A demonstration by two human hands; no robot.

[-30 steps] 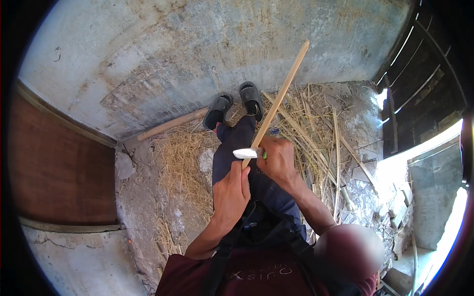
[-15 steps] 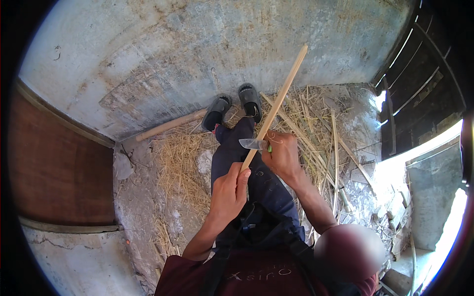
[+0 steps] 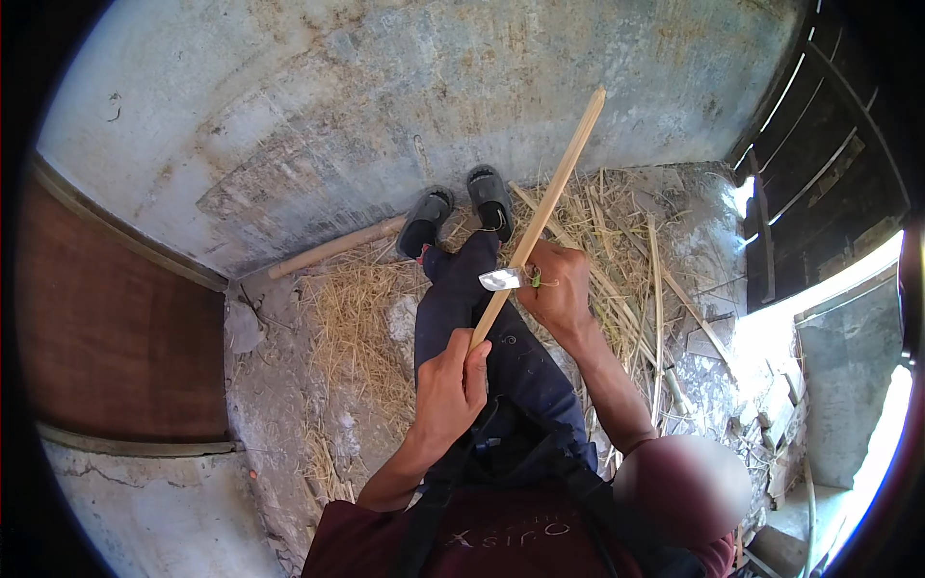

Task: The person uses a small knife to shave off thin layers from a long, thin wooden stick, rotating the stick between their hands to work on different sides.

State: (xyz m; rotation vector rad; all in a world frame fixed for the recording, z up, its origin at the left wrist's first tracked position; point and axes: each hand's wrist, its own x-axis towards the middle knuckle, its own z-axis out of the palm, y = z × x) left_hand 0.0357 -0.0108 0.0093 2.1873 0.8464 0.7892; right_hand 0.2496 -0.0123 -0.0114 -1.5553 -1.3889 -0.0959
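Note:
A long pale bamboo strip (image 3: pixel 561 178) slants from my lap up toward the far wall. Its near end is gripped in my left hand (image 3: pixel 446 393), with the thumb along the strip. My right hand (image 3: pixel 559 291) is closed round the handle of a knife (image 3: pixel 498 279), and a bit of green shows by the fist. The short, broad blade lies across the strip, its face catching the light. A thin curled shaving hangs beside my right fist. Most of the knife's handle is hidden by my fingers.
Straw and shavings (image 3: pixel 356 332) litter the floor round my legs. Several loose strips (image 3: pixel 655 318) lie to the right. A round pole (image 3: pixel 337 246) rests along the foot of the stained wall (image 3: pixel 385 106). At the left is a brown panel (image 3: pixel 125 318).
The knife blade has turned so its face shines brighter, and it has shifted slightly right. The strip's far end has swung a little to the right. My left hand keeps its hold.

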